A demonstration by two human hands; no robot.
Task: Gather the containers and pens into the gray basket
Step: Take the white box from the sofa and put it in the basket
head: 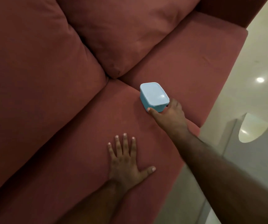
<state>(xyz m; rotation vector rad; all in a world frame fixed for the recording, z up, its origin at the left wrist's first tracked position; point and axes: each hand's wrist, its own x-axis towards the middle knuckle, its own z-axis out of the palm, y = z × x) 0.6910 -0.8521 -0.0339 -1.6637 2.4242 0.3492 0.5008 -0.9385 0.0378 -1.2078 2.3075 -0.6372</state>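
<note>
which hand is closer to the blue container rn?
Right. The right hand grips the blue container at its near end, thumb on the side. The left hand lies flat on the sofa cushion, nearer the camera, apart from it.

We inspected the person's visible body parts from the head view. The left hand [125, 165] and right hand [170, 115] were both bare: we recorded no gloves, rings, watch or bands. Both forearms were uncovered as far back from each hand as the frame reached; no sleeve edge was visible on either. The fingernails [124, 134] on the left hand were short, pale and clean. One thumbnail showed on the right hand, likewise pale. We could not tell finer detail, as lighting was dim.
</note>
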